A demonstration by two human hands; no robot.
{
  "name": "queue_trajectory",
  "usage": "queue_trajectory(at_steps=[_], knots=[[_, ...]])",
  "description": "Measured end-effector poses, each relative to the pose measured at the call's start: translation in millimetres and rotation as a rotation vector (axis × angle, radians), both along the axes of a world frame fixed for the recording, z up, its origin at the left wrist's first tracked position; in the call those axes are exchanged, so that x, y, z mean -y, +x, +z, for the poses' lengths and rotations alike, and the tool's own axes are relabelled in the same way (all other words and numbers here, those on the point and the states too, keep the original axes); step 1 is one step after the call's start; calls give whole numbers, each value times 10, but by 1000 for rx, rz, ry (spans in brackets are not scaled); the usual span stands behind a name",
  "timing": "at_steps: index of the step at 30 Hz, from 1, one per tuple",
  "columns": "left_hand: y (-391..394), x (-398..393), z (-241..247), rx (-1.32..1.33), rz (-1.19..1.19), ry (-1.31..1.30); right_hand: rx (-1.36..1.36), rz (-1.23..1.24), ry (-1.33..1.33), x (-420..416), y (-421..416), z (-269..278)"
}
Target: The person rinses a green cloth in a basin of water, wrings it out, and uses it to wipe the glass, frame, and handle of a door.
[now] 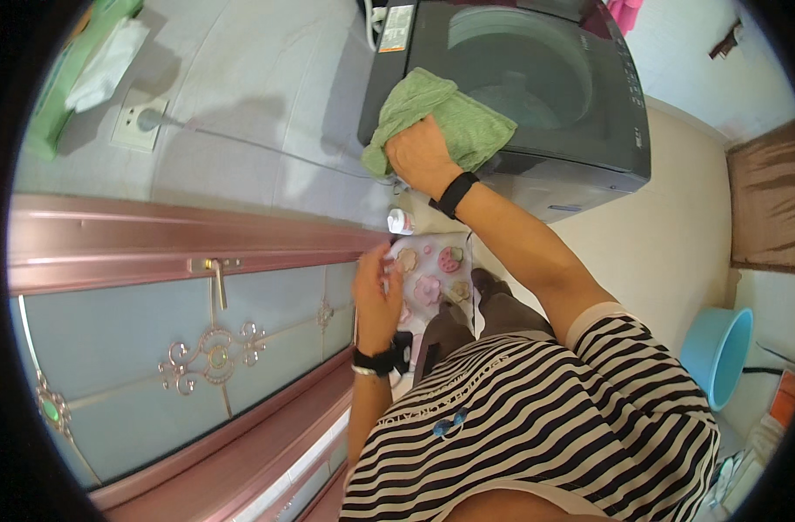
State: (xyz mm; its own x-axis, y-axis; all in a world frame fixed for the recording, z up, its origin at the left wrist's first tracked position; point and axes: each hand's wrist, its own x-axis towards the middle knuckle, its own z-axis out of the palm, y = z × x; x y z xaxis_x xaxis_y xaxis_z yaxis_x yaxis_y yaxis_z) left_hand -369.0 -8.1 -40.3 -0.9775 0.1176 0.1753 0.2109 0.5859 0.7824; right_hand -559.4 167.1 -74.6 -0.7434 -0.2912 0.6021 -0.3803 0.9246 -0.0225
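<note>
My right hand [423, 153] grips a green cloth [475, 124] over the near left corner of a dark top-loading washing machine [567, 147]. Part of the cloth hangs in folds past the machine's edge. The machine's transparent lid [521, 72] is down. My left hand [379, 287] is raised near the pink door frame, its fingers apart and slightly blurred, with nothing in it. A small white bottle [400, 222] stands on the floor between my hands, close to the wall.
A pink-framed glass door [136, 346] with a handle [219, 280] is at the left. A plug [150, 120] sits in a wall socket [131, 136]; its cord runs towards the machine. Underfoot lies a patterned mat [417, 264]. A blue basin [714, 355] is at the right.
</note>
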Motion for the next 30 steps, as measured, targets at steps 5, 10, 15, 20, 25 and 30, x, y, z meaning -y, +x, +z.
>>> queue_trajectory(at_steps=[5,10,15,20,25,30], knots=[[-571,77,202,8,-32,101,298,-31,113,-615,580,-102],[-713,340,336,-13,-76,90,289,-486,154,-2000,1443,-510],[-432,798,615,-277,15,-60,382,-310,-138,-1855,1447,-5],[31,1462,967,-425,289,-155,76,-48,-776,-899,1157,298],[321,1824,982,-518,430,-172,244,445,-854,268,909,1040],[634,2183,844,-543,493,-127,40,815,-572,1422,711,1710]])
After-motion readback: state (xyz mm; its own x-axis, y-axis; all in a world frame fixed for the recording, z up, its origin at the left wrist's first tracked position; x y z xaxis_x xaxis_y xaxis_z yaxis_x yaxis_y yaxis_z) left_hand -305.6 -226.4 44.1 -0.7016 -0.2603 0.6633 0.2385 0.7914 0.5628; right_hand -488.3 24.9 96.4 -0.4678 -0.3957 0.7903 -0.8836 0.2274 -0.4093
